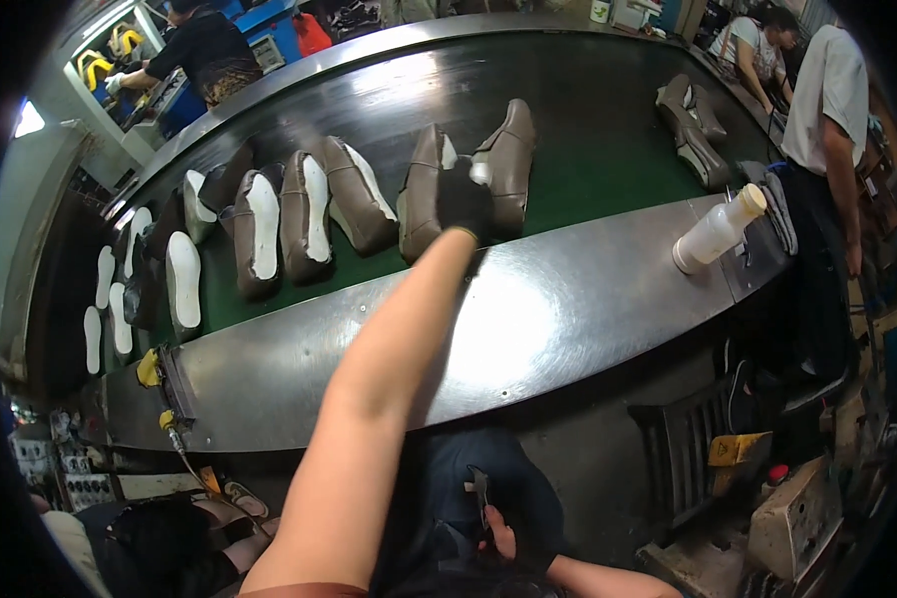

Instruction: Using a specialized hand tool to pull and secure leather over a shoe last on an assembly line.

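Note:
My left hand [465, 201], in a dark glove, reaches across the metal edge to a pair of brown shoe uppers. It lies between the left upper [421, 204] and the right upper [513, 164], touching or very near both. Its fingers are hidden, so a grip cannot be made out. Beside them a small white patch [480, 171] shows. Low over my lap, my right hand [500, 535] is closed round a small metal hand tool [480, 488], its exact kind unclear.
Several brown uppers with white soles [261, 224] line the green belt [588, 179] at left. More uppers [690, 130] lie far right. A whitish bottle [718, 231] stands on the metal ledge [588, 299]. A yellow-ended tool [159, 384] sits left. Co-workers [827, 110] stand and sit around.

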Demonstrator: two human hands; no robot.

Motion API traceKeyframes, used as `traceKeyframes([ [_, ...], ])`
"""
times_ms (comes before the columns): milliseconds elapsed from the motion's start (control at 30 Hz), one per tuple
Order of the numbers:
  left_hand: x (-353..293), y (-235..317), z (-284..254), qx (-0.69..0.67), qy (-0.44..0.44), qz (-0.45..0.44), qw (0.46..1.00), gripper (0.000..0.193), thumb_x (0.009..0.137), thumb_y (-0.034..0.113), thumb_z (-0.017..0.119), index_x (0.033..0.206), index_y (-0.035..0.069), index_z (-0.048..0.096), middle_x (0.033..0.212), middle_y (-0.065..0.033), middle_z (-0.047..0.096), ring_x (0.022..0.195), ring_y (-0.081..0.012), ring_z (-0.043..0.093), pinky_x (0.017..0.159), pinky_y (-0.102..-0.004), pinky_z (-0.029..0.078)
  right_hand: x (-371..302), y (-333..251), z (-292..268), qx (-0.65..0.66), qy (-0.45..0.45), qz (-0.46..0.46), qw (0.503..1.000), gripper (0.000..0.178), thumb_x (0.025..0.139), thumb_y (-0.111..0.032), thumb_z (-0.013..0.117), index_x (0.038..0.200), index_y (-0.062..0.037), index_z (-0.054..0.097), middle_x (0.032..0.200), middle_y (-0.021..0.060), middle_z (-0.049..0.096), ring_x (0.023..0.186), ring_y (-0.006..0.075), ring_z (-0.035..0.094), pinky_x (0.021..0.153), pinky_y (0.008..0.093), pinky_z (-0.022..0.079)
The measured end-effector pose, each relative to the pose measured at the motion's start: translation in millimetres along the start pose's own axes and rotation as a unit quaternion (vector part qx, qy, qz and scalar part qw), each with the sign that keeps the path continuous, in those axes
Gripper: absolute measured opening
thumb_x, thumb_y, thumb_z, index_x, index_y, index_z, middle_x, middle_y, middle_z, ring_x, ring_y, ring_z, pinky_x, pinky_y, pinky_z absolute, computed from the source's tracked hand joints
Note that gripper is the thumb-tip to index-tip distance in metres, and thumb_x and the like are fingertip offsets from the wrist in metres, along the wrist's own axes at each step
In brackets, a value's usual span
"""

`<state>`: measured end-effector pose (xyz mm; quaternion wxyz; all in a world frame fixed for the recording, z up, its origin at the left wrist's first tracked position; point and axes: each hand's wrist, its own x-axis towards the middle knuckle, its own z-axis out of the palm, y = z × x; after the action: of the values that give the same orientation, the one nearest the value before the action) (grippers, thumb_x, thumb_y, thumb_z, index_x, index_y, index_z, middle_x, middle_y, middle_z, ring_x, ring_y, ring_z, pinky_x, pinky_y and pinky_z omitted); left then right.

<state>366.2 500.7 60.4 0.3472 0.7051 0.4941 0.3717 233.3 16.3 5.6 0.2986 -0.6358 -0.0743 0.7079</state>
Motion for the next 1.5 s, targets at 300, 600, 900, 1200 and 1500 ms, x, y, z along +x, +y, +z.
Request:
traceKeyframes([
  [300, -19, 13, -19, -0.040, -0.160, -0.184, 0.969, 0.072, 0.086, 0.043, 0.067, 0.141, 0.003, 0.045, 0.128, -0.0168, 0.059, 0.117, -0.0301, 0.058, 0.094, -0.0407, 0.049, -6, 24, 13, -0.011, 0.056, -0.092, 0.994, 0.051, 0.106, -0.046, 0.045, 0.080, -0.0060, 0.064, 0.065, 0.0025, 0.060, 0.056, 0.0142, 0.061, 0.054, 0.0301, 0.049],
  [600, -343, -84, -329, -0.148, 0.038, 0.032, 0.988, 0.064, 0.074, 0.011, 0.079, 0.133, 0.001, 0.056, 0.130, -0.0139, 0.060, 0.123, -0.0252, 0.056, 0.106, -0.0394, 0.044, -68, 18, 1, -0.124, 0.162, -0.181, 0.962, 0.043, 0.107, -0.039, 0.040, 0.109, -0.0027, 0.064, 0.078, 0.0077, 0.069, 0.070, 0.0183, 0.066, 0.065, 0.0302, 0.053],
  [900, -424, -35, -309, -0.286, -0.120, -0.072, 0.948, 0.030, 0.087, 0.023, 0.071, 0.106, 0.000, 0.069, 0.119, -0.0132, 0.063, 0.112, -0.0232, 0.061, 0.096, -0.0362, 0.049, -129, 18, 22, -0.108, -0.089, -0.155, 0.978, 0.054, 0.108, -0.049, 0.031, 0.105, -0.0043, 0.061, 0.089, 0.0063, 0.066, 0.080, 0.0133, 0.061, 0.079, 0.0266, 0.050],
  [1200, -406, -17, -272, -0.338, -0.246, 0.010, 0.909, 0.063, 0.101, 0.056, 0.039, 0.097, 0.003, 0.072, 0.108, -0.0086, 0.064, 0.107, -0.0224, 0.059, 0.098, -0.0372, 0.046, -133, -48, 50, -0.089, -0.217, -0.142, 0.962, 0.045, 0.109, -0.040, 0.040, 0.105, -0.0030, 0.065, 0.097, 0.0001, 0.063, 0.084, 0.0133, 0.059, 0.081, 0.0308, 0.048],
  [1500, -405, -28, -270, -0.466, -0.158, -0.120, 0.862, 0.071, 0.100, 0.062, 0.035, 0.101, 0.002, 0.073, 0.118, -0.0103, 0.066, 0.113, -0.0235, 0.060, 0.101, -0.0371, 0.047, -58, 14, 87, -0.303, 0.040, -0.431, 0.849, 0.035, 0.105, -0.029, 0.048, 0.106, 0.0015, 0.063, 0.097, 0.0264, 0.066, 0.089, 0.0409, 0.066, 0.079, 0.0428, 0.050],
])
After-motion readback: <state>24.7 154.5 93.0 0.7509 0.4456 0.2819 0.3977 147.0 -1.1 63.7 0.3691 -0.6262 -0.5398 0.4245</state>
